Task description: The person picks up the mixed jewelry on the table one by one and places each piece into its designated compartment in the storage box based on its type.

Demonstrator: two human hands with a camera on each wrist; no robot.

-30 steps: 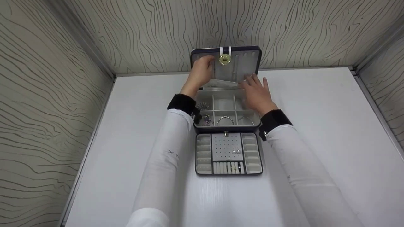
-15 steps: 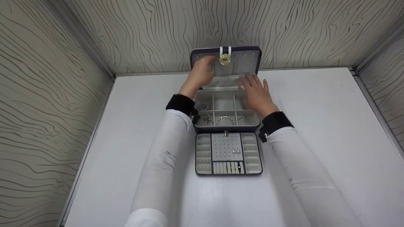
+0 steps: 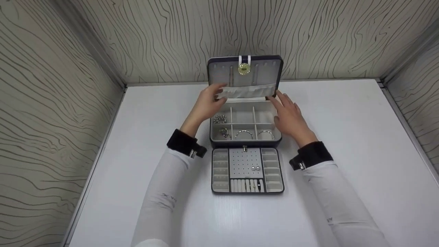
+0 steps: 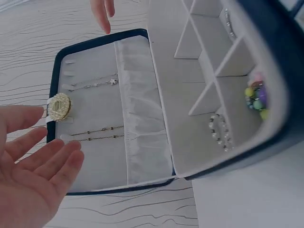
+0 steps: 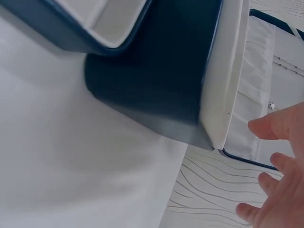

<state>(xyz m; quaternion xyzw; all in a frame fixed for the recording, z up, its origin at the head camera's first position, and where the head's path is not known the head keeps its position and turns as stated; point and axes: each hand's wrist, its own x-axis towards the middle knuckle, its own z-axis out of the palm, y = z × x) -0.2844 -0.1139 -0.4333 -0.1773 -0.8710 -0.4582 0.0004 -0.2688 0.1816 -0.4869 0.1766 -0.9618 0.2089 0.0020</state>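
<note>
A dark blue jewelry box (image 3: 224, 143) stands with its lid (image 3: 269, 73) raised. My left hand (image 3: 208, 103) is beside the lid's left edge, its fingers loosely extended with nothing in them. At the lid's lower right corner is my right hand (image 3: 291, 116), also holding nothing, fingers spread. Across the lower lid lies a gathered white pocket (image 3: 248, 92). Two necklaces hang inside the lid, a fine chain (image 4: 95, 137) and one with a small flower charm (image 4: 113, 81); their lower ends are hidden by the pocket. A gold clasp (image 3: 244, 69) hangs over the lid's top edge.
Box compartments hold a beaded bracelet (image 3: 220, 119), colorful beads (image 4: 256, 97) and two bangles, one a silver bangle (image 3: 244, 130). In front lies a removable tray (image 3: 240, 156) with pearl earrings (image 3: 253, 168) and several rings in slots. A patterned wall (image 3: 164, 44) stands close behind the lid.
Both hands have moved back from inside the lid, the left lower and toward me, the right out to the side. The pocket, tilted forward earlier, now lies across the lower lid.
</note>
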